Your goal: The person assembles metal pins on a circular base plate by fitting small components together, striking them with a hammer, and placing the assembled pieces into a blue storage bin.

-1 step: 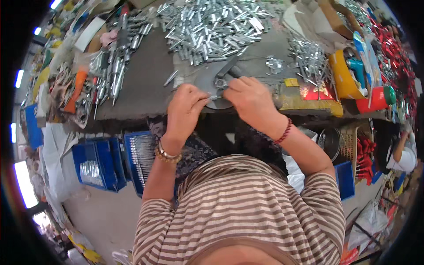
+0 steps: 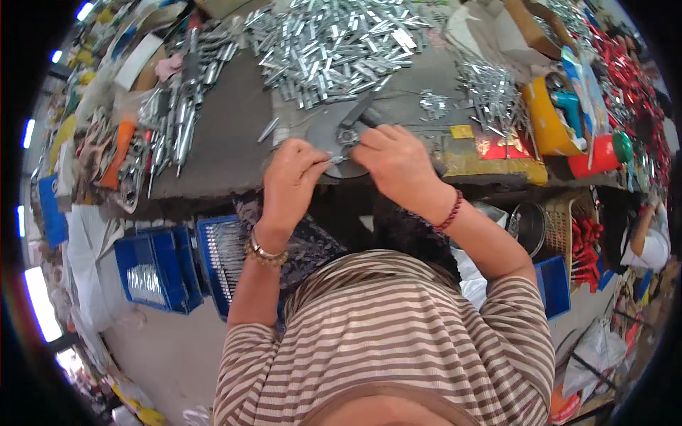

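Observation:
My left hand (image 2: 290, 174) is closed in a pinch on a small silvery metal piece (image 2: 335, 160), just above the near edge of the workbench. Close by on the right, my right hand (image 2: 399, 160) has its fingers curled together; whatever is in them is hidden. Beneath my fingertips lies a round grey metal plate (image 2: 321, 129), with a small metal fitting (image 2: 346, 137) and a dark bar-like tool (image 2: 360, 110) on it. One loose silvery piece (image 2: 268, 130) rests left of the plate. Behind it spreads a large heap of short silvery metal parts (image 2: 334, 53).
Pliers-like and long metal tools (image 2: 186, 121) crowd the left, beside an orange-handled tool (image 2: 121, 145). Thin metal pins (image 2: 490, 92), a yellow container (image 2: 543, 117) and a red bottle (image 2: 593, 163) stand right. Blue bins (image 2: 153, 263) sit below the bench; another person (image 2: 650, 241) is far right.
The whole view has shifted slightly. Both hands stay close together over the plate, with the left still pinching the small metal piece.

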Motion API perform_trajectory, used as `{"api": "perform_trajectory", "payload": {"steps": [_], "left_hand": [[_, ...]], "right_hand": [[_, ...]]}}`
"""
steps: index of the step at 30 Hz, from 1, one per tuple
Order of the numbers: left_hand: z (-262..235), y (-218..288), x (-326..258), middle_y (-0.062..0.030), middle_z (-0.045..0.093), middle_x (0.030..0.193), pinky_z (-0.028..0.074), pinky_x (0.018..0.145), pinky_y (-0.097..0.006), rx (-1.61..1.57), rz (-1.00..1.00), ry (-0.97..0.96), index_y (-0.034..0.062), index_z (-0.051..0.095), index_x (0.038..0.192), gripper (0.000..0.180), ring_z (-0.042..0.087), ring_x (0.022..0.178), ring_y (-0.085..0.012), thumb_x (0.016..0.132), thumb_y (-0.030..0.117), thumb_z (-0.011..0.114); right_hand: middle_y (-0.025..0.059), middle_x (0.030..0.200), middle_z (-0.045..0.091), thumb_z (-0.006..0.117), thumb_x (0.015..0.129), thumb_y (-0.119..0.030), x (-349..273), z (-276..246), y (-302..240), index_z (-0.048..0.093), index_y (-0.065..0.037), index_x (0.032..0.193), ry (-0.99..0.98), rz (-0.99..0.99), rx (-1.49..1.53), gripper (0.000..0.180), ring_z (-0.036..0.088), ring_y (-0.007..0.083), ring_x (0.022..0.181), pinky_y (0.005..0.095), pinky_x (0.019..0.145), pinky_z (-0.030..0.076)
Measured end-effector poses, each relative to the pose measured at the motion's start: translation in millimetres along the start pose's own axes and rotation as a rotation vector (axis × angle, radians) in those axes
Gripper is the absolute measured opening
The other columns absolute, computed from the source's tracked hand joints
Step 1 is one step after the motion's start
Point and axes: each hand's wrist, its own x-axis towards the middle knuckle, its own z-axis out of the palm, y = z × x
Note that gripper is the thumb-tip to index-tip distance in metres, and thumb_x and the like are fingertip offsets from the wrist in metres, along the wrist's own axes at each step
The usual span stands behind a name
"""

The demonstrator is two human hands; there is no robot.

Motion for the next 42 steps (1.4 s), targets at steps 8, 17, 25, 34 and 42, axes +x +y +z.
{"api": "perform_trajectory", "payload": {"steps": [8, 17, 25, 34, 42], "left_hand": [[-4, 8, -1, -0.0090, 0.062, 0.094, 0.051, 0.076, -0.035, -0.045, -0.049, -0.016, 0.0018, 0.076, 0.097, 0.011, 0.063, 0.085, -0.0235, 0.086, 0.001, 0.077], [-4, 7, -3, -0.0099, 0.061, 0.095, 0.051, 0.076, -0.035, -0.005, -0.065, -0.002, 0.0022, 0.076, 0.098, 0.012, 0.064, 0.087, -0.0257, 0.087, 0.002, 0.078], [1, 3, -3, -0.0085, 0.061, 0.094, 0.050, 0.079, -0.032, 0.004, -0.029, -0.005, 0.0012, 0.077, 0.102, 0.014, 0.062, 0.088, -0.0222, 0.088, 0.001, 0.076], [0, 1, -5, -0.0080, 0.063, 0.093, 0.051, 0.077, -0.041, 0.027, 0.034, 0.036, 0.0063, 0.073, 0.095, 0.011, 0.064, 0.087, -0.0302, 0.086, 0.007, 0.078], [-1, 2, -2, -0.0074, 0.062, 0.092, 0.052, 0.077, -0.041, 0.046, 0.024, 0.026, 0.0067, 0.074, 0.095, 0.010, 0.064, 0.088, -0.0295, 0.086, 0.008, 0.079]], "right_hand": [[0.0102, 0.085, 0.059, 0.071, 0.081, -0.009, -14, -30, 24, 0.069, -0.010, 0.089, 0.160, 0.280, -0.068, 0.008, 0.065, 0.0328, 0.083, 0.0445, 0.070, 0.055], [0.0126, 0.102, 0.065, 0.074, 0.087, -0.008, -21, -25, 62, 0.065, -0.005, 0.099, 0.057, 0.470, -0.133, 0.015, 0.067, 0.0379, 0.098, 0.0483, 0.079, 0.055], [0.0121, 0.092, 0.065, 0.072, 0.087, -0.006, 12, -13, 9, 0.067, -0.006, 0.096, 0.058, 0.274, 0.196, 0.011, 0.066, 0.0377, 0.088, 0.0473, 0.074, 0.053], [0.0163, 0.097, 0.070, 0.068, 0.088, 0.003, 34, 8, -24, 0.065, -0.006, 0.124, -0.042, 0.345, 0.655, 0.038, 0.069, 0.0364, 0.093, 0.0433, 0.079, 0.055], [0.0135, 0.094, 0.072, 0.073, 0.085, 0.004, 20, 15, -15, 0.062, -0.007, 0.129, -0.003, 0.360, 0.569, 0.047, 0.070, 0.0334, 0.092, 0.0426, 0.081, 0.056]]}}
